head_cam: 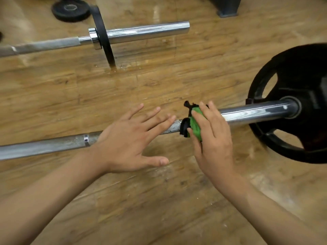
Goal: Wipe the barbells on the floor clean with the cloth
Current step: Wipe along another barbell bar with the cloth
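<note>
A near steel barbell lies across the wooden floor, with a big black plate on its right end. My right hand grips a green and black cloth wrapped around the bar just left of the sleeve. My left hand hovers over the knurled part of the bar with fingers spread, holding nothing. A second barbell lies farther away, with a thin black plate on its sleeve.
A loose black weight plate lies flat at the top left. A dark equipment base stands at the top right. Wooden floor spreads between and in front of the bars.
</note>
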{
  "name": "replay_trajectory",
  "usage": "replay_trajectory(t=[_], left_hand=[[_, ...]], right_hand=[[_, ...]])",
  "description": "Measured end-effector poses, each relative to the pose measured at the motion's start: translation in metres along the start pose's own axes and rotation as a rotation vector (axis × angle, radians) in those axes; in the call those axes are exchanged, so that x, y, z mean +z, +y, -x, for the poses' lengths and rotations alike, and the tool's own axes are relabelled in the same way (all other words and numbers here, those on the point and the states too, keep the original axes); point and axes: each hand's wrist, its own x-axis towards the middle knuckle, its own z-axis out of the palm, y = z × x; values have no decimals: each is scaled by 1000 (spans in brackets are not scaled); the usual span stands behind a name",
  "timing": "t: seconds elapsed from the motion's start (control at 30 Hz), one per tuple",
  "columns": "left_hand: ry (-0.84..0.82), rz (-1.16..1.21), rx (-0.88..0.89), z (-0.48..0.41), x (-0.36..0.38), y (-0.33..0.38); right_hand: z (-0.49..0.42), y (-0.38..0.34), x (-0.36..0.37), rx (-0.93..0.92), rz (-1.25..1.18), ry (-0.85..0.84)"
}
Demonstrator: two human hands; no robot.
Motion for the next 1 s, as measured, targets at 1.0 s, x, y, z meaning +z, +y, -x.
replay_trajectory(t=[1.0], left_hand=[[-12,-37,404,105,9,143]], right_hand=[[104,-54,-124,390,71,-476]])
